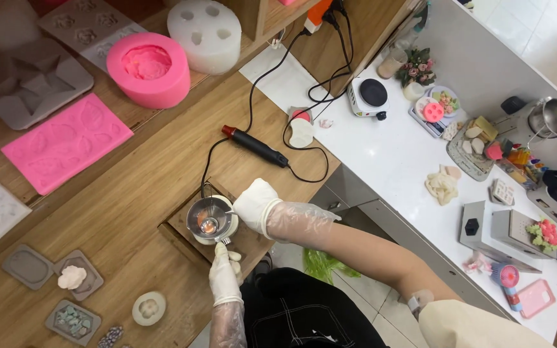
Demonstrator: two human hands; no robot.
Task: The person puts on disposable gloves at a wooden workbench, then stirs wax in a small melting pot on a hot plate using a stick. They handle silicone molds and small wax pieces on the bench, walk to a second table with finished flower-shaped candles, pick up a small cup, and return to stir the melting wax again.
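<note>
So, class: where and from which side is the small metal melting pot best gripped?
Grip the small metal melting pot by its handle, coming from the near side. The handle sticks out toward the person, and the left hand already pinches it there. The bowl holds orange liquid, likely hot, so keep off the rim; the right hand steadies beside it.

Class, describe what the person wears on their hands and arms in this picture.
Both the left hand and the right hand wear white gloves under loose, clear plastic gloves that reach up the forearms. The right arm has a short cream sleeve at the shoulder.
</note>
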